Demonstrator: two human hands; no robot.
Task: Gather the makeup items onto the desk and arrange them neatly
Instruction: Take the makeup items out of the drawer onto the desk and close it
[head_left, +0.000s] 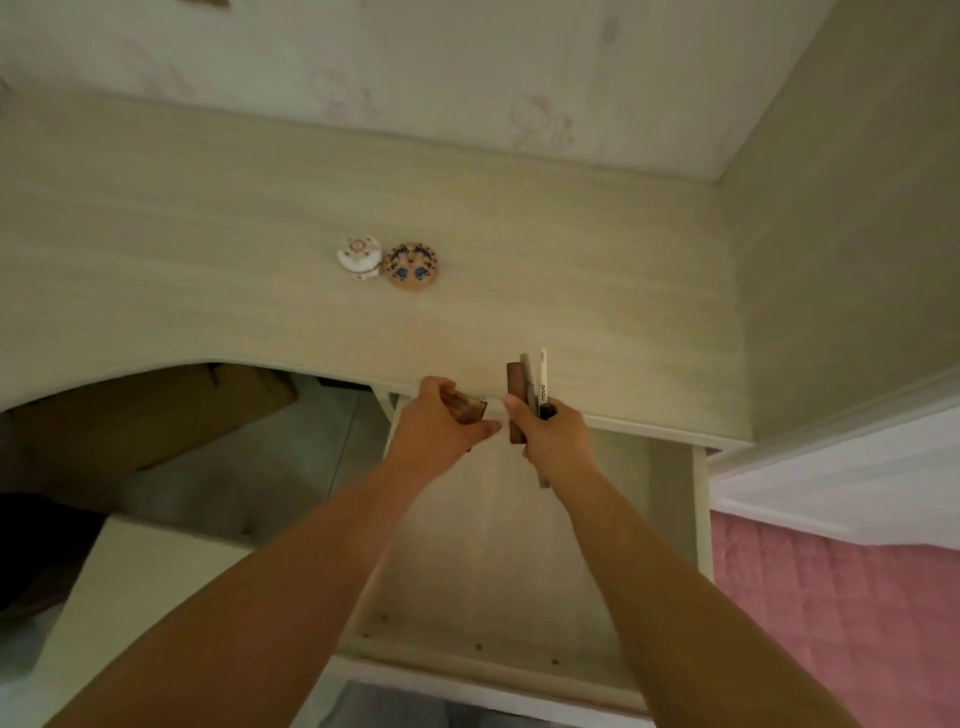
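Observation:
Two round compacts lie side by side on the pale wooden desk (208, 249): a white one (359, 258) and a tan patterned one (411, 266). My left hand (441, 421) grips a small brown makeup item (470, 410) at the desk's front edge. My right hand (550, 431) holds a bundle of slim items upright: a brown stick (515, 387), a grey pencil (529, 379) and a white pen (543, 376). Both hands hover above the open drawer (493, 545).
The pulled-out drawer has a bare wooden bottom and a right side wall (701, 509). A side panel (841, 234) rises at the desk's right end. A pink bedcover (841, 623) lies at the right. Under the desk's arch sits a brown box (156, 415).

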